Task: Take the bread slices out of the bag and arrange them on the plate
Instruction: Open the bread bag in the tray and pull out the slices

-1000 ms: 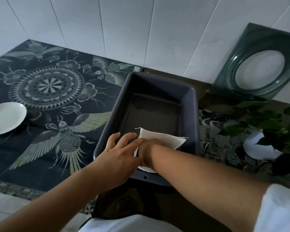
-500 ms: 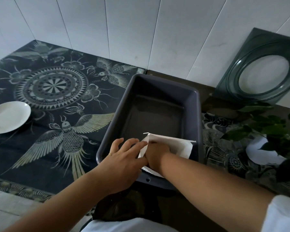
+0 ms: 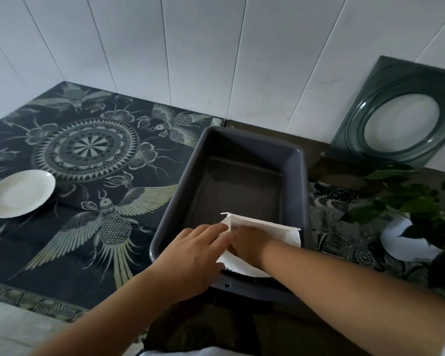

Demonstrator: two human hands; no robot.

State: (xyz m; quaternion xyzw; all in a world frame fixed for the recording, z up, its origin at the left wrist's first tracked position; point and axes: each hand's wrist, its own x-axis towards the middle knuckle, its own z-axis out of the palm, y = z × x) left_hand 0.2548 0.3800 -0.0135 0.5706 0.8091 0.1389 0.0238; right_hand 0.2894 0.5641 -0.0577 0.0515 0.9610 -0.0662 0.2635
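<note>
A white paper bag (image 3: 270, 228) lies in the near end of a dark grey plastic bin (image 3: 297, 181). My right hand (image 3: 247, 242) is pushed into the bag's opening, its fingers hidden inside. At the bag's left edge my left hand (image 3: 190, 253) presses on the paper with fingers spread. No bread slice shows. An empty white plate (image 3: 19, 193) sits far left on the patterned cloth.
The dark cloth (image 3: 88, 191) with bird and mandala prints covers the table. A green glass dish (image 3: 398, 119) leans on the white tiled wall at the back right. A leafy plant in a white pot (image 3: 406, 237) stands right of the bin.
Both hands stay at the bag; my left fingers have slid further onto its left edge, and the bag's mouth has lifted a little. The view has tilted slightly.
</note>
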